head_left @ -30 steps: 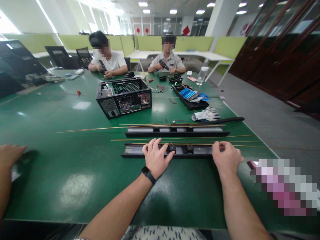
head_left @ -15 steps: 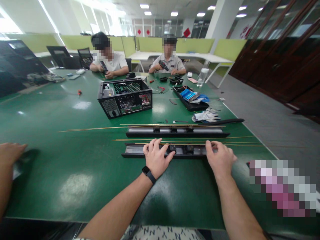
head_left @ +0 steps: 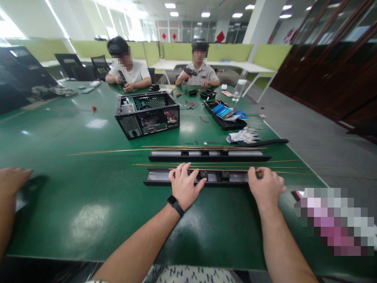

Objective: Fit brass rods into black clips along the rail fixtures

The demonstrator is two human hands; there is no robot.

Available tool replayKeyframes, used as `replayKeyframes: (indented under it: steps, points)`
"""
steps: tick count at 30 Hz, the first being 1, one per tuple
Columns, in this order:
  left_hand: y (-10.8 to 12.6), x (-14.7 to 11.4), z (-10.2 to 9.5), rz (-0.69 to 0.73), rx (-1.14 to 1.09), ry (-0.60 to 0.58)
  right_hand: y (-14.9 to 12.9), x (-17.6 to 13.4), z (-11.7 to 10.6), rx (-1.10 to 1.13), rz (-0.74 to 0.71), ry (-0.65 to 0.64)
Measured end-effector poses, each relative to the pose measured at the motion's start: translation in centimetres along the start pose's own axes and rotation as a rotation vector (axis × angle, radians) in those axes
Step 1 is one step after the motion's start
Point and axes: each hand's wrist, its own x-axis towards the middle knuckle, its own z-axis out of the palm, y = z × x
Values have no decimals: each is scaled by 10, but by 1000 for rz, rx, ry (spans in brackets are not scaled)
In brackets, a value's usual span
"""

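Observation:
My left hand (head_left: 186,184) lies across the near black rail (head_left: 156,182), fingertips over its far side and thumb by a small black block (head_left: 203,175) in its channel. A second block (head_left: 224,175) sits farther right, between my hands. At the rail's right part, my right hand (head_left: 266,184) is curled, thumb and forefinger closed around a thin brass-coloured rod (head_left: 288,171); the exact pinch is partly hidden. More thin rods (head_left: 159,164) run behind the near rail. A similar rail (head_left: 206,158) lies parallel beyond, with several rods (head_left: 118,151) along it.
A black computer case (head_left: 147,116) stands beyond the rails. White gloves (head_left: 243,136) and a black tray (head_left: 229,125) with blue packets lie at the right. Two people sit opposite, holding power drills. Another person's hand (head_left: 13,181) is at the left edge. A pixelated item (head_left: 332,220) lies near right.
My right hand has shifted a little to the right along the near rail. My left hand has stayed put. One person opposite has raised and turned their drill.

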Motion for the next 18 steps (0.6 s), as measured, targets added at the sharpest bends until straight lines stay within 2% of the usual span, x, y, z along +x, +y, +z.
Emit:
replayKeyframes:
  steps: [9, 18]
  points:
    - [-1, 1, -1, 0, -2, -8, 12, 9, 2, 31, 80, -12]
    - [1, 1, -1, -3, -1, -1, 0, 3, -3, 56, 28, -32]
